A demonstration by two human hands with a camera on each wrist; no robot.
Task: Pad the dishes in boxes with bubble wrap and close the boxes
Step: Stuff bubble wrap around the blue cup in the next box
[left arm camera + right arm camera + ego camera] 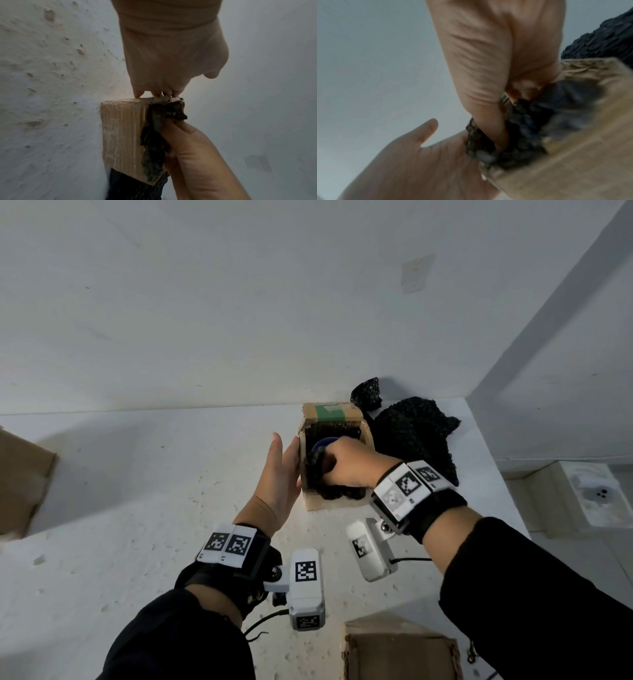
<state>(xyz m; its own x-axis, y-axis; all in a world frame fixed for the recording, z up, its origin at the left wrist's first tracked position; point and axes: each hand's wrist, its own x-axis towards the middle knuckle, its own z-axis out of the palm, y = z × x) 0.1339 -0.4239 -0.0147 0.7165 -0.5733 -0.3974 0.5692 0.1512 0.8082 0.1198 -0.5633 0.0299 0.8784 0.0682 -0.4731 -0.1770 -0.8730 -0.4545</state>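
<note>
Here the small cardboard box (pixel 334 457) stands open-topped on the white counter (pixel 137 474), a blue dish (pixel 323 444) inside it. The right hand (pixel 349 463) reaches into the box, fingers curled round black bubble wrap (pixel 337 491) stuffed beside the dish. The left hand (pixel 279 477) lies flat with straight fingers against the box's left wall. More black bubble wrap (pixel 416 433) is heaped just right of the box.

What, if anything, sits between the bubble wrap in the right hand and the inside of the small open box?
Nothing visible does. The right hand is already pushing the black bubble wrap down into the open box, beside the blue dish. The far flap stands up, clear of the opening, and the left hand rests flat against the box's outer left wall.
</note>
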